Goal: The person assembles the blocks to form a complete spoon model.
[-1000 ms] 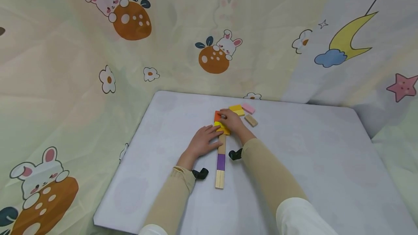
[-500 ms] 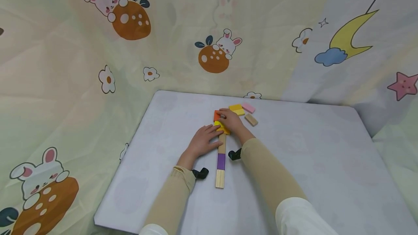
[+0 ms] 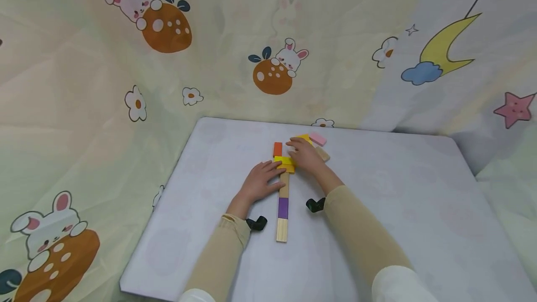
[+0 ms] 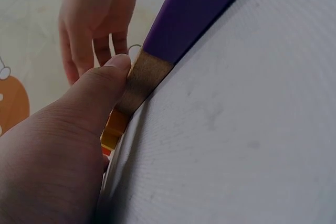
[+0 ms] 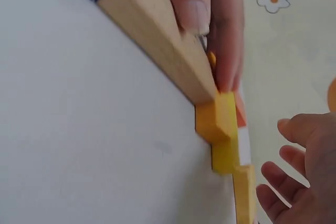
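Note:
A line of toy blocks runs up the table. From the near end come a pale wooden block, a purple block, a tan wooden block, an orange-yellow block and a yellow block set crosswise, then an orange-red block at the far end. My left hand rests against the line from the left, fingers extended over the yellow blocks, thumb along the tan one. Just right of the orange-red block hovers my right hand, its loosely bent fingers holding nothing.
Beyond the right hand lie loose blocks: a yellow one, a pink one and a wooden one, partly covered by that hand. A patterned cloth hangs behind the white table.
My right hand has let go of the orange-red block and shifted right, toward the loose blocks. The left hand stays in place on the line.

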Demonstrator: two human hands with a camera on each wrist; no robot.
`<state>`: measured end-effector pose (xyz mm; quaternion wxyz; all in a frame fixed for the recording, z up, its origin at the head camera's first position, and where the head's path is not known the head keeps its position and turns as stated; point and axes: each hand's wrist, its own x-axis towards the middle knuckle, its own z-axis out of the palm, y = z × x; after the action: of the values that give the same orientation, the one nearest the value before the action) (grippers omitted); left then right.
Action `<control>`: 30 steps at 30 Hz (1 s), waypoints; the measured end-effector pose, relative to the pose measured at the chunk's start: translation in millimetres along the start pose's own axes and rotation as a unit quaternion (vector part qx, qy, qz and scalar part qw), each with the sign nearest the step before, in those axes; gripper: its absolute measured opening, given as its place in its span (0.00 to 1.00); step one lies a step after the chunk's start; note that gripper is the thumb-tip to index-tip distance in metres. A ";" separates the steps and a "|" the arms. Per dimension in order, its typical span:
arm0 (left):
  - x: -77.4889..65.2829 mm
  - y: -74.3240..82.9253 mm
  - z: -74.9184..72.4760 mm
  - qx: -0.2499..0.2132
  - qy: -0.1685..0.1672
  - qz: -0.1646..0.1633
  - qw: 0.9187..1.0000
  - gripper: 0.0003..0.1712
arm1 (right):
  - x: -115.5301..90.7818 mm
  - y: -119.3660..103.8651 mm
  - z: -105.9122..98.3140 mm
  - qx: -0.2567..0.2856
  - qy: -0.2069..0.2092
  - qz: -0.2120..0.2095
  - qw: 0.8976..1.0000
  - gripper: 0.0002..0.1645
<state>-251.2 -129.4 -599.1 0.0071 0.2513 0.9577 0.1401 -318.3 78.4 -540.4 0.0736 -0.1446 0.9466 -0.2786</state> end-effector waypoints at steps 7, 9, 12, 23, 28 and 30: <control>-1.0 -0.4 0.4 -0.007 -0.001 0.007 1.000 0.34 | -32.4 38.8 -21.8 0.009 0.061 0.018 0.998 0.24; -1.2 -0.2 -0.3 -0.009 -0.002 0.009 1.000 0.34 | -41.2 51.5 -25.5 0.023 0.068 0.033 0.997 0.25; -1.3 0.1 -1.3 -0.014 0.001 0.011 1.000 0.34 | -52.6 66.9 -29.2 0.037 0.069 0.063 0.995 0.27; -0.5 -1.2 -0.1 -0.020 -0.004 0.007 1.000 0.34 | -71.6 88.2 -25.6 0.078 0.049 0.094 0.991 0.30; -0.4 -1.0 0.5 -0.022 0.000 0.008 1.000 0.34 | -73.3 89.6 -18.0 0.063 0.054 0.087 0.993 0.29; -0.3 -0.8 0.4 -0.022 0.000 0.009 1.000 0.34 | -73.7 90.0 -16.0 0.055 0.053 0.090 0.993 0.29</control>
<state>-251.3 -130.2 -599.7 0.0111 0.2594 0.9521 0.1616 -273.0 182.0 -572.0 0.0565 -0.0393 0.9415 -0.3298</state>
